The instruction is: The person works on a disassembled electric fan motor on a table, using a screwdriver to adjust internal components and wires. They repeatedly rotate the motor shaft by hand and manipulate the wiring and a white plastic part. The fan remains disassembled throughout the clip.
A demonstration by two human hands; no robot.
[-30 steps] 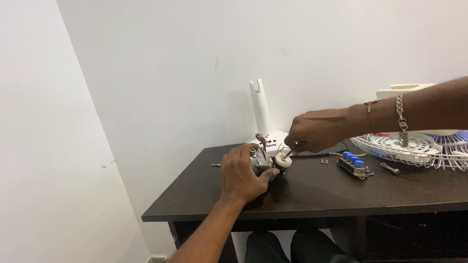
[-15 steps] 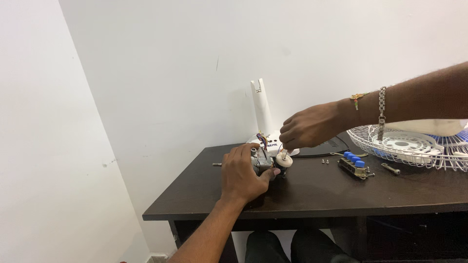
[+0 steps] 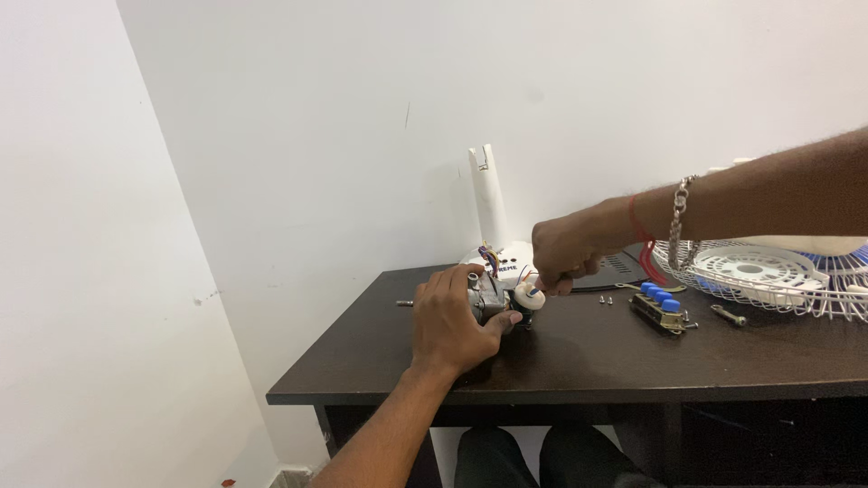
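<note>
Near the middle of the frame, the left hand (image 3: 449, 323) wraps its grip tight around a small grey metal motor (image 3: 489, 296) on the dark wooden counter (image 3: 597, 357). The right hand (image 3: 562, 255) comes from the right, fingers pinched shut on the round white knob (image 3: 528, 297) just right of the motor.

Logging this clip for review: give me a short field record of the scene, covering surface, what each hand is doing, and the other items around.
surface: dark wooden table against a white wall
left hand: clamped over a grey metal fan motor with coloured wires
right hand: fingers pinching at a small white round knob on the motor's end
right wrist: silver chain bracelet and red thread
nearby: blue push-button switch block, white wire fan guard, white plastic fan stand, small spanner, loose screws
</note>
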